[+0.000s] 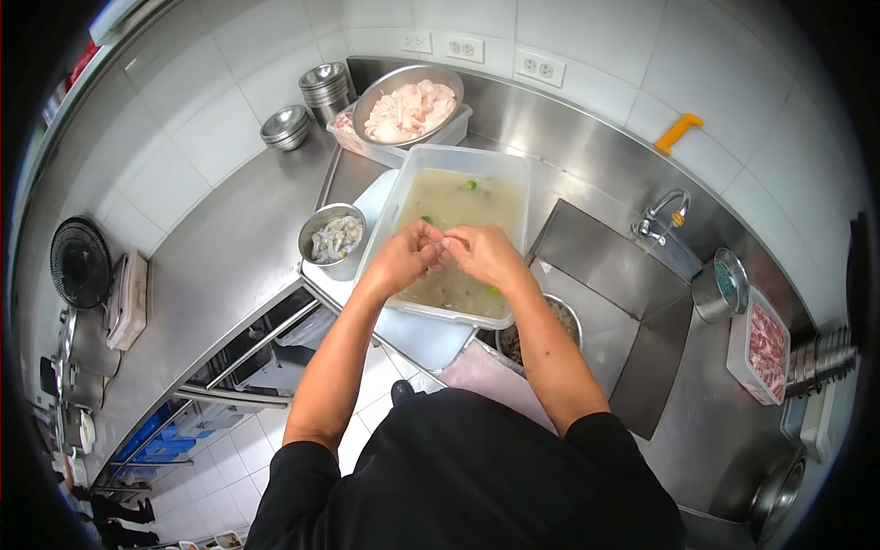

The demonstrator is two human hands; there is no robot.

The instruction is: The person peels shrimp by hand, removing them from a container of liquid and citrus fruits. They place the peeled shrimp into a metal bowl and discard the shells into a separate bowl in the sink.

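My left hand (403, 259) and my right hand (481, 254) meet over a large clear plastic tub (521, 174) of cloudy liquid, fingertips pinched together. Between them is something small and pale that I cannot make out. Green bits float in the liquid (472, 211). Left of the tub stands a steel pot (341, 268) holding peeled grey shrimp (336, 239). Partly behind my right forearm, a steel bowl (566, 319) with dark contents sits at the sink's edge. A pale blue board (422, 339) lies under the tub.
Behind the tub, a steel bowl of pale meat (411, 110) rests on a plastic container. Stacked steel bowls (323, 90) stand at the back left. On the right are the sink (587, 293), a faucet (662, 215), a strainer (722, 286) and a tub of red meat (765, 348).
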